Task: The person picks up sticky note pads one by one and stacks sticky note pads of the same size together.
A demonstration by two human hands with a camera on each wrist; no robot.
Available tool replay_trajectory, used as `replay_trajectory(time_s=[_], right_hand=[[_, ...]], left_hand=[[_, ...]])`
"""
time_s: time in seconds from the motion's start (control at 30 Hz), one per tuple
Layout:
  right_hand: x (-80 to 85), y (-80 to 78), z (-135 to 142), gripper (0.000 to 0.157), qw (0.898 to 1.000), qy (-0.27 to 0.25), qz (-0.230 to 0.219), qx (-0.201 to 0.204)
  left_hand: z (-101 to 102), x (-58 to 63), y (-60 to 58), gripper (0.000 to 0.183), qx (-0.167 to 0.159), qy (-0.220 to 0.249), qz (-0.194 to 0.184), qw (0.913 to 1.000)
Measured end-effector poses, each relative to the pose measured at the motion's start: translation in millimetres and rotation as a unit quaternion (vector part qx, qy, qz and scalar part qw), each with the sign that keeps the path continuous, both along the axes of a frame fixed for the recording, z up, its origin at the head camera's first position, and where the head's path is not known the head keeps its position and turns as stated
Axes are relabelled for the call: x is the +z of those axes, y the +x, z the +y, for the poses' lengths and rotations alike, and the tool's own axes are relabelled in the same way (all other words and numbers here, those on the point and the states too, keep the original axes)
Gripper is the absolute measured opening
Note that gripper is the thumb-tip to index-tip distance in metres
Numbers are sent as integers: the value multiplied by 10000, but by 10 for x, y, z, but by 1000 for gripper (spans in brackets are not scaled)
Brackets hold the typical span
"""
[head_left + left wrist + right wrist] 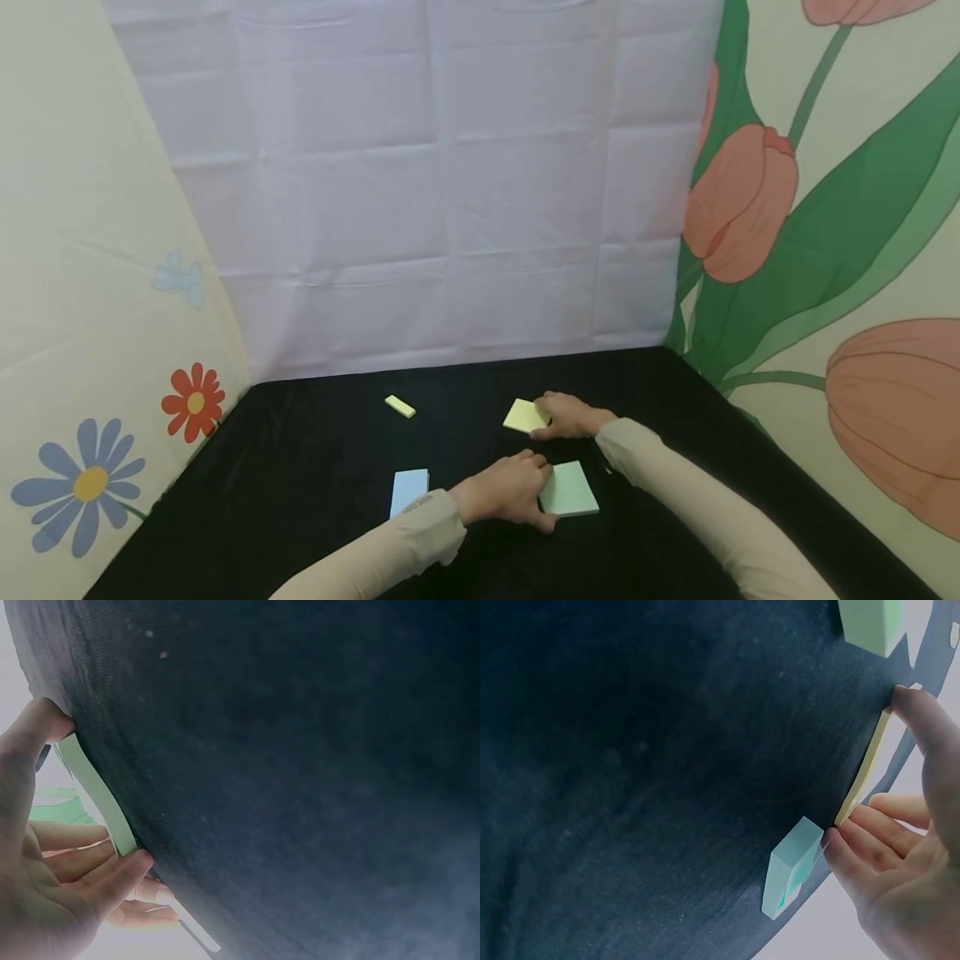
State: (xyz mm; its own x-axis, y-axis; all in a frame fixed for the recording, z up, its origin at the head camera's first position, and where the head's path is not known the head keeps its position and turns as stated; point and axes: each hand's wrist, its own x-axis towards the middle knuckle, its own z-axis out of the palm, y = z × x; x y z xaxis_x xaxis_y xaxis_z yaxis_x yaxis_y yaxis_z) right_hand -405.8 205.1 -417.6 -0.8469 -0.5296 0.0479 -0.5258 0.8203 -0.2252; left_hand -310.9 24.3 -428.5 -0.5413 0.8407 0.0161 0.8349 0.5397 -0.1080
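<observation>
A square green sticky-note pad (570, 490) lies on the black tabletop. My left hand (510, 490) holds it by its left side, thumb at the near corner and fingers at the far one; the left wrist view shows the pad's pale edge (105, 799) between thumb and fingers. Farther back, my right hand (567, 415) grips a yellow sticky-note pad (522, 415) from the right. The right wrist view has that pad's thin edge (864, 769) spanning from thumb to fingers. A small teal pad (780, 874) lies beside those fingers.
A blue pad (410, 485) lies left of the green one, partly covered by my left sleeve (420, 529). A narrow yellow pad (400, 406) sits toward the back left. Behind the black tabletop (315, 442) hangs a white cloth (450, 200).
</observation>
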Motion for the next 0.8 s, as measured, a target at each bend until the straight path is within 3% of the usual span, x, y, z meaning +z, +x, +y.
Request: replay_trajectory(time_s=[0.33, 0.6, 0.8], right_hand=[[27, 20, -12, 53, 10000, 10, -22, 53], [54, 24, -6, 50, 9999, -27, -121, -34], [45, 35, -15, 49, 10000, -35, -71, 0]], left_hand=[[-19, -3, -28, 60, -162, 37, 34, 9999], [-63, 63, -30, 59, -206, 2, -208, 9996], [-93, 49, -38, 59, -258, 62, -292, 9992]])
